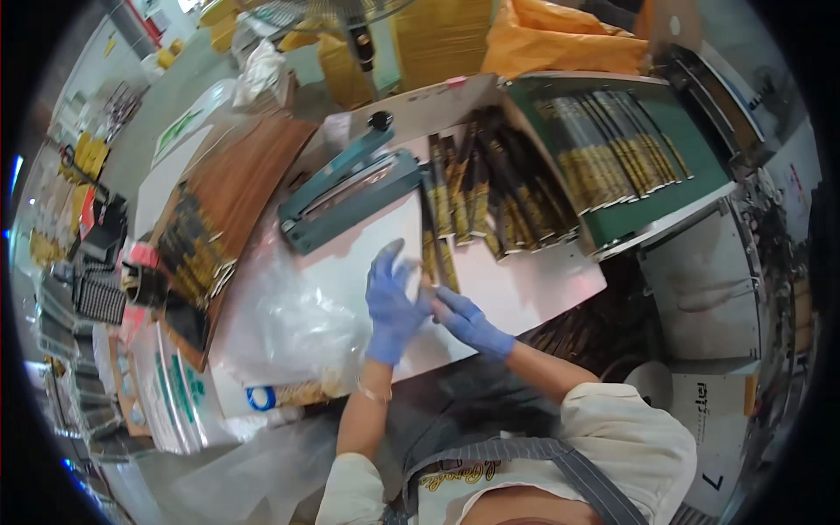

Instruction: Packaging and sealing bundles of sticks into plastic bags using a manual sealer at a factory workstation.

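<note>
Both hands wear blue gloves and meet over the white work surface. My left hand (pixel 395 306) is raised, fingers stretched upward and partly blurred. My right hand (pixel 472 324) reaches against its palm side, bare fingertips showing past the glove, fingers closed together. Whatever they pinch, if anything, is too small and blurred to make out. Just beyond the hands lies a pile of slim black-and-gold packets (pixel 477 188). A teal long-armed bag sealer (pixel 350 197) stands behind my left hand.
Clear plastic bags (pixel 293 306) lie left of my hands. More packets (pixel 188 245) rest on a brown wooden board (pixel 249 175). At right, a green board (pixel 612 219) holds a row of packets (pixel 617 149). An orange sack (pixel 560 39) stands behind.
</note>
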`<state>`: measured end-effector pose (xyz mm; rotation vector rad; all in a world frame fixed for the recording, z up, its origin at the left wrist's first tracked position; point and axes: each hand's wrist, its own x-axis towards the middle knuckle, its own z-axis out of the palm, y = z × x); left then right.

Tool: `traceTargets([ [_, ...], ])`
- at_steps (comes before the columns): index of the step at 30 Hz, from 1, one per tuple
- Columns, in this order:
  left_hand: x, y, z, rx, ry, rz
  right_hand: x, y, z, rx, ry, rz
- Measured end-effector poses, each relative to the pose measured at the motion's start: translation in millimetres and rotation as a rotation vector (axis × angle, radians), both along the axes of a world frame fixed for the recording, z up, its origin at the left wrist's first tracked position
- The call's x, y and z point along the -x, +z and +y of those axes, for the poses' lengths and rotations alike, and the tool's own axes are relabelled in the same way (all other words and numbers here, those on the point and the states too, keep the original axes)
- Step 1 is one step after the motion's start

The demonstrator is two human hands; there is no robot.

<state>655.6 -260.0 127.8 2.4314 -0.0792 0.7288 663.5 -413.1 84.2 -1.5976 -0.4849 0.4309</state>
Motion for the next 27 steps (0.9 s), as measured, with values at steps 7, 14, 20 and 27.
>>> traceTargets([
  [7,-137.4,-106.6,-6.0,0.044,0.17,0.151,-191.4,101.5,-183.9,0.752,-0.729,-0.821],
  [14,-138.9,-107.4,-99.3,0.117,0.056,0.047,-319.4,83.5,-350.6,1.42,-0.987,-0.48],
  [20,-141.7,-103.8,-96.0,0.218,0.073,-0.037,-240.9,97.1,-161.6,1.148,-0.504,-0.892],
  [27,-154.1,-103.5,-78.7,0.758,0.178,0.062,-250.2,44.5,-81.5,1.053,-0.434,-0.073],
])
